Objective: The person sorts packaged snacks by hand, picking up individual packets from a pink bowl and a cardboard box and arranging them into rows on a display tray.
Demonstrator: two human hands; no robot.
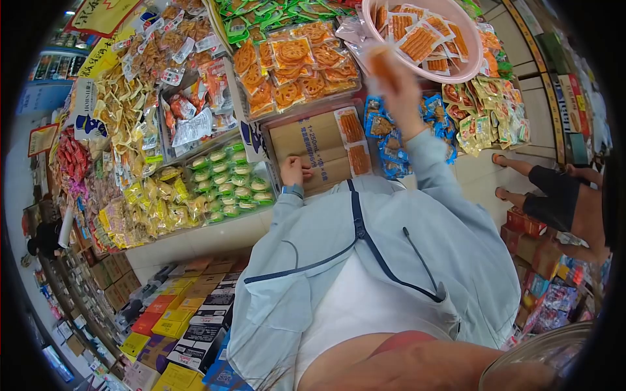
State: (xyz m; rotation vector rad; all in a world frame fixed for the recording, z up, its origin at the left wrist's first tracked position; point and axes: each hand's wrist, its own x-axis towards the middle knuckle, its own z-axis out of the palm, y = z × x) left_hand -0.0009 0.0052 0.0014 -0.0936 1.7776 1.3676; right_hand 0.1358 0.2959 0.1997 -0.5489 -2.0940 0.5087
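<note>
Head view, snack display. The right hand (401, 98) is reaching to the far side of the scene, closed around a small packet (380, 64). The packet is showing only as a blurred orange shape at the fingertips, just beside the near-left rim of a pink basin (464, 73). The basin is carrying more packets of the same orange strips, and what is supporting it is not showing.

The left hand (293, 171) is resting nearer and to the left on a cardboard carton (316, 143), fingers loosely bent and holding nothing visible. Two orange strip packs (352, 127) are lying on the right part of the carton, with blue packs (391, 146) just to their right. Round orange snacks (293, 55) are filling the far shelf, and green wrapped sweets (228, 182) are lying to the left. Another person (554, 195) is standing at the right, well apart.

Handling, as a judgement: the packet is probably behaving as a light, flat, flexible pouch with a slick film skin. It is likely best pinched across its flat faces or by a sealed edge. A hard squeeze could be crushing or bending the strips inside, and a loose pinch could be letting the film slide.
</note>
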